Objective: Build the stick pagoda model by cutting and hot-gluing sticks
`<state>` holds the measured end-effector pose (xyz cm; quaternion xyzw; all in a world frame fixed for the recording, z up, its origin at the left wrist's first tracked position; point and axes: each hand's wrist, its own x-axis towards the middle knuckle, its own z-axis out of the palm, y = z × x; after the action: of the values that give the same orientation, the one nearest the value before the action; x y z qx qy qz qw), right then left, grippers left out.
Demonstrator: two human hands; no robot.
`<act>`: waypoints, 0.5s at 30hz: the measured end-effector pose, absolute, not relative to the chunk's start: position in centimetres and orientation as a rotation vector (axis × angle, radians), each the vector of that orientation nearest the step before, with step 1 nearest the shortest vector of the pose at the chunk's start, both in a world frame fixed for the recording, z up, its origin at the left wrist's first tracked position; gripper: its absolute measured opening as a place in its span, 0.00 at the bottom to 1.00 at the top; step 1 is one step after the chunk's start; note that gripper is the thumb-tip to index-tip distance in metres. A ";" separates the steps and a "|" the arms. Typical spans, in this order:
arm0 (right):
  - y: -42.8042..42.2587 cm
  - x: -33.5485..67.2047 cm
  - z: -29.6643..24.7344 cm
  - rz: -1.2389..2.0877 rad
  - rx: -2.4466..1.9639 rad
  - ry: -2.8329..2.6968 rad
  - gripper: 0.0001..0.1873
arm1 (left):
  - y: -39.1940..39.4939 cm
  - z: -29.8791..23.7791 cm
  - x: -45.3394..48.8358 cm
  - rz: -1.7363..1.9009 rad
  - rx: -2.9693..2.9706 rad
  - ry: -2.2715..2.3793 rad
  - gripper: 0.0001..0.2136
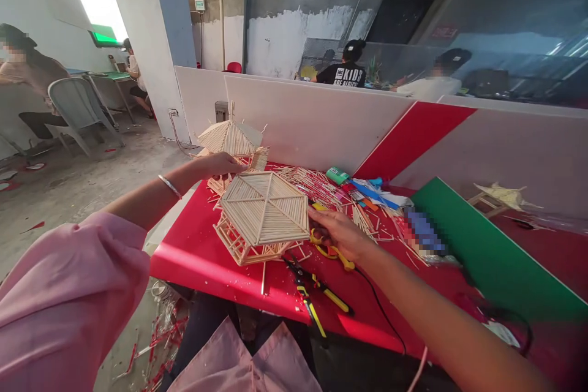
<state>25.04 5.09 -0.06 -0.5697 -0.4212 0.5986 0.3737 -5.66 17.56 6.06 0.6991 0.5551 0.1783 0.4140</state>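
A hexagonal panel of thin wooden sticks (280,211), divided by crossing ribs, lies over an open stick frame (234,246). My right hand (340,231) grips the panel's right edge, thumb near the top. At its far left corner, my left hand (220,163) has its fingers closed on the edge; the fingertips are partly hidden. Just behind that hand stands a model pavilion of sticks (229,138) with a pointed roof. A yellow-handled tool, likely a glue gun (337,255), lies under my right hand. Black-and-yellow pliers (305,294) rest in front of the frame.
Loose sticks (312,187) cover the back of the red table (197,251). A green tube (337,175) and blue packaging (376,193) lie beyond. A green board (496,251) leans at right. A low white partition (298,116) bounds the back; other people sit beyond it.
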 end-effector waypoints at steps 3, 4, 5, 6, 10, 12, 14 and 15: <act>4.9 24.0 -0.3 1.583 -1.393 -1.080 0.20 | 18.3 5.8 -5.4 0.381 1.721 1.323 0.16; 5.0 23.6 -0.3 1.595 -1.372 -1.085 0.20 | 18.4 5.8 -5.4 0.368 1.699 1.307 0.16; 5.1 23.4 -0.2 1.607 -1.352 -1.089 0.19 | 18.5 5.7 -5.5 0.362 1.676 1.301 0.17; 5.3 23.1 -0.2 1.619 -1.336 -1.090 0.19 | 18.4 5.7 -5.6 0.361 1.654 1.303 0.17; 5.2 22.7 0.3 1.646 -1.291 -1.060 0.20 | 17.3 6.0 -6.3 0.380 1.598 1.326 0.18; 4.9 22.8 0.9 1.651 -1.253 -1.061 0.21 | 16.4 6.4 -6.8 0.414 1.565 1.316 0.17; 4.6 23.0 1.9 1.646 -1.206 -1.099 0.21 | 15.2 7.1 -7.3 0.445 1.548 1.282 0.16; 4.5 23.1 2.4 1.643 -1.185 -1.132 0.21 | 14.6 7.6 -7.6 0.450 1.552 1.256 0.16</act>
<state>23.07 4.50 2.39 -0.4681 -0.4474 0.6492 0.3990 -7.57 14.57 7.58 0.6474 0.5241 0.1879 0.5205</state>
